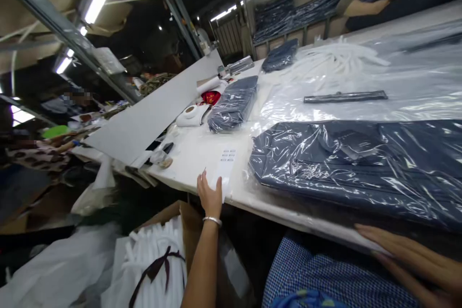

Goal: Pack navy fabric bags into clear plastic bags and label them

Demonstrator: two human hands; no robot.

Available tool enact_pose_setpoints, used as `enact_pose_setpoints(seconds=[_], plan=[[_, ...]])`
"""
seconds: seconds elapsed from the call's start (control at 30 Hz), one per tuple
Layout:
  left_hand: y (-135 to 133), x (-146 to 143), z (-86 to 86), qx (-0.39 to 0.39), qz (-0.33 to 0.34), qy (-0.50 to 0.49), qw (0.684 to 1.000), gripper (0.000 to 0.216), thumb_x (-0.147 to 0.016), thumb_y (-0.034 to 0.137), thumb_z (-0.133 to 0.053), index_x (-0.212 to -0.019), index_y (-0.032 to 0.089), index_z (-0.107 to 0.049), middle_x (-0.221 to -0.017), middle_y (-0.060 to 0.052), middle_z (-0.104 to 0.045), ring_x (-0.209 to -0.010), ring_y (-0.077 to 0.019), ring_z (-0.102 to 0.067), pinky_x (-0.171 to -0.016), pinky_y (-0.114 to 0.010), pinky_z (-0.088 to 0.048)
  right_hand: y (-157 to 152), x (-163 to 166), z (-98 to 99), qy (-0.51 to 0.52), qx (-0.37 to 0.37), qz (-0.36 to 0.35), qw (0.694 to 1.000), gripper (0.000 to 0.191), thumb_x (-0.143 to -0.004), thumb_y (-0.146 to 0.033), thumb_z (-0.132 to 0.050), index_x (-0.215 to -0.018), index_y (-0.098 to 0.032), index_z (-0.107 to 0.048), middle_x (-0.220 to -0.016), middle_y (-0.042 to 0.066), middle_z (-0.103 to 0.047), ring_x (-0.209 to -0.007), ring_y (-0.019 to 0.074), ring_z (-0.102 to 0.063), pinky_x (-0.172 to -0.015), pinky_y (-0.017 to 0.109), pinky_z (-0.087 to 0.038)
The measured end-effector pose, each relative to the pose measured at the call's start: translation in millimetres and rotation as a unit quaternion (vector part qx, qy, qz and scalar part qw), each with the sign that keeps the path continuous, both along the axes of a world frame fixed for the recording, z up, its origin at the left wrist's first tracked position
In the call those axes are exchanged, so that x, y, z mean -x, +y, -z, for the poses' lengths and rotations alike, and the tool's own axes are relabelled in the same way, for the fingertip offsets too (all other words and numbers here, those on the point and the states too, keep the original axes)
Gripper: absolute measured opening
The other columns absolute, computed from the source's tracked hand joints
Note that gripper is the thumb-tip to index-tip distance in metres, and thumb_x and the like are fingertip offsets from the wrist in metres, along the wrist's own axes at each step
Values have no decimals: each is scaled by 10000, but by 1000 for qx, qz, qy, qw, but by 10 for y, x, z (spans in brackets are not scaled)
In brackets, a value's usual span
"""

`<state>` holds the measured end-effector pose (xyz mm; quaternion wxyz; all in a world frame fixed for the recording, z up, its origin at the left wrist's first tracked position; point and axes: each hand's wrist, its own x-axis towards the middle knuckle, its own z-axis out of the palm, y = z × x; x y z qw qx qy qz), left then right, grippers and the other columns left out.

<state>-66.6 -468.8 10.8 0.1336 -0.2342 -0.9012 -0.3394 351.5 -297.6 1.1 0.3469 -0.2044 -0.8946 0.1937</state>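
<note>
My left hand, with a bracelet at the wrist, reaches over the table's front edge. Its fingers are apart and hold nothing, beside a white sheet of small printed labels. At the lower right, my right hand is at the table edge, fingers straight and together. Between its thumb and fingers shows a thin white piece whose kind I cannot make out. In front of me lies a dark blue folded garment in clear, shiny plastic.
Another bagged dark garment lies further back, near a white roll. A dark narrow strip rests on clear plastic bags. White tubes fill a carton below the table. A person's arm is across the table.
</note>
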Motion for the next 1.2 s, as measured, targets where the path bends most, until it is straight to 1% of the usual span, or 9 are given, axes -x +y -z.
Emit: enact_pose_setpoints(seconds=[0.1, 0.2, 0.37, 0.43, 0.53, 0.77, 0.93, 1.1, 1.2], plan=[[-121, 305, 129, -1, -39, -34, 999, 732, -781, 399, -703, -1392, 108, -427, -1403, -237, -463, -1369, -375, -377, -1142, -590, -263, -155, 601, -118, -31, 151, -130, 979, 399, -910, -356, -571, -1303, -410, -606, -1221, -16, -681, -1070, 260, -674, -933, 401, -591], [-161, 350, 184, -22, -43, -74, 996, 734, -738, 367, -744, -1382, 171, -452, -1362, -184, -495, -1227, -319, -511, -1119, -542, -325, -276, 1292, -266, -22, 328, -199, 923, 315, -937, -379, -550, -1206, -297, -690, -1221, 38, -685, -1113, 267, -653, -957, 415, -556], [-346, 251, 243, -101, -41, -180, 978, 771, -707, 324, -784, -1390, 202, -448, -1280, -127, -561, -889, -168, -630, -940, -395, -513, -502, 2223, -223, 15, 621, -219, 753, 517, -835, -449, -691, -1279, -189, -636, -1263, 109, -657, -1163, 286, -619, -1011, 449, -496], [-431, 180, 280, -150, -45, -226, 961, 791, -714, 349, -791, -1403, 210, -430, -1341, -130, -536, -910, -152, -640, -869, -330, -543, -601, 2468, -145, 27, 703, -209, 679, 641, -799, -467, -731, -1339, -157, -577, -1350, 140, -591, -1220, 284, -580, -1024, 431, -485], [-513, 30, 300, -227, -52, -292, 928, 839, -714, 368, -805, -1430, 219, -394, -1470, -162, -441, -1061, -187, -636, -828, -282, -558, -730, 2734, -74, 58, 761, -187, 619, 775, -757, -455, -781, -1395, -114, -501, -1433, 176, -503, -1279, 275, -528, -1067, 394, -447], [-705, -446, 40, -329, -5, -442, 834, 918, -721, 323, -815, -1480, 207, -313, -1198, -157, -694, -981, -241, -705, -858, -379, -585, -849, 3047, -64, 108, 793, -128, 586, 784, -783, -380, -767, -1438, -159, -398, -1351, 140, -585, -1191, 245, -597, -1052, 399, -469], [-904, -789, -185, -356, 23, -478, 803, 972, -691, 333, -832, -1497, 301, -291, -1229, -93, -691, -1011, -236, -700, -884, -365, -577, -852, 3049, -50, 100, 795, -136, 582, 524, -791, -366, -750, -1239, -156, -576, -1193, 122, -679, -1039, 225, -672, -972, 382, -520], [-1109, -938, -164, -313, 54, -485, 815, 981, -704, 402, -806, -1511, 295, -259, -1233, -115, -682, -1091, -286, -668, -922, -436, -556, -891, 2943, -59, 103, 794, -165, 576, 283, -690, -326, -806, -898, -163, -706, -924, 80, -746, -869, 222, -703, -866, 370, -556], [-1172, -903, -159, -223, 22, -369, 902, 797, -736, 448, -761, -1434, 254, -431, -1290, -133, -643, -1201, -293, -603, -990, -446, -514, -950, 2862, -75, 125, 776, -165, 596, 334, -662, -371, -818, -914, -173, -723, -934, 65, -746, -865, 226, -694, -820, 356, -555]])
